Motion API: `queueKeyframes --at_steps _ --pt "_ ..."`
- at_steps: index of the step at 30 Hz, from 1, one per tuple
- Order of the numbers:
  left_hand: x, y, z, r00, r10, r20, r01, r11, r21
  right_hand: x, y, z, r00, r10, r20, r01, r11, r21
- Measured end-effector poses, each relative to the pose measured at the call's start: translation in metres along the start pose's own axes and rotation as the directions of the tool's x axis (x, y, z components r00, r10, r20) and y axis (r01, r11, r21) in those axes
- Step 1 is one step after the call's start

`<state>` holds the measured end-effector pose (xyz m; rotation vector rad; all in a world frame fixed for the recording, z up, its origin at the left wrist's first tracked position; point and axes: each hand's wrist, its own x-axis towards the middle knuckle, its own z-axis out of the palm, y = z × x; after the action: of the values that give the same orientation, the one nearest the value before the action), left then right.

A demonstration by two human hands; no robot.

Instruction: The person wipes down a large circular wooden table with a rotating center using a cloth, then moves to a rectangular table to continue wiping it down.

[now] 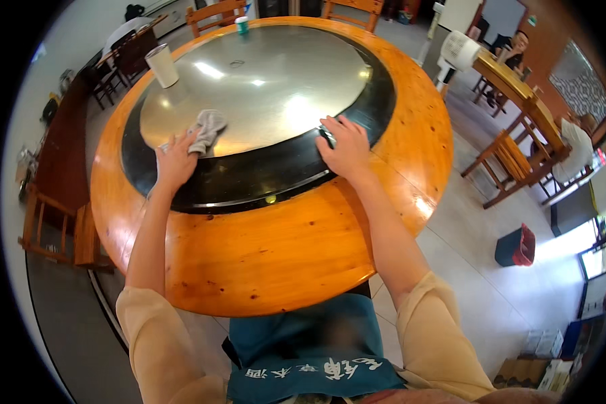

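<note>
The left hand's (pixel 175 161) fingers clasp a gray cloth (pixel 209 129) on the turntable (pixel 262 87); the right hand's (pixel 347 149) rest slightly apart at its edge. A bin (pixel 509 248) (red-lined, contents hidden from me) stands rightward.

The cloth (pixel 209 130) looks matt, the disc (pixel 249 91) shiny metal, the table (pixel 269 262) glossy wood.

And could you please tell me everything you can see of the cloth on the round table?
The cloth is pale grey and looks like soft fabric. It is loosely bunched, with folds rising at its far end. It lies near the left front edge of the shiny, metal-looking disc. The left hand touches it, its grip partly covering the left side. Whether it is damp cannot be told.
</note>
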<state>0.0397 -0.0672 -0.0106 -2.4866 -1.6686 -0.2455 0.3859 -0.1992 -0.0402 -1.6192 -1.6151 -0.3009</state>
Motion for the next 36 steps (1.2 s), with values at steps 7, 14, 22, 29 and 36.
queueKeyframes --at_steps 7,14,22,29,36 --pt "0.005 -0.153 0.018 0.807 -0.591 -0.005 0.59 0.807 -0.023 0.001 -0.004 0.001 1.0 0.002 0.021 -0.002 1.0 0.023" --pt "0.034 -0.171 0.025 0.678 -0.732 0.069 0.732 0.681 0.017 0.002 -0.019 0.007 0.998 0.039 0.048 -0.04 0.999 0.009" --pt "0.097 0.04 0.007 0.911 -0.411 0.042 0.413 0.908 -0.073 0.005 -0.014 -0.002 0.989 0.132 0.065 -0.136 0.989 0.057" --pt "0.091 0.194 0.013 0.987 0.15 0.059 -0.14 0.979 -0.147 0.005 -0.006 0.006 0.981 0.146 -0.129 -0.129 0.983 0.131" --pt "0.008 0.211 -0.01 0.866 0.499 -0.034 -0.499 0.86 -0.102 0.004 -0.002 0.007 0.968 0.119 -0.219 -0.094 0.988 0.123"
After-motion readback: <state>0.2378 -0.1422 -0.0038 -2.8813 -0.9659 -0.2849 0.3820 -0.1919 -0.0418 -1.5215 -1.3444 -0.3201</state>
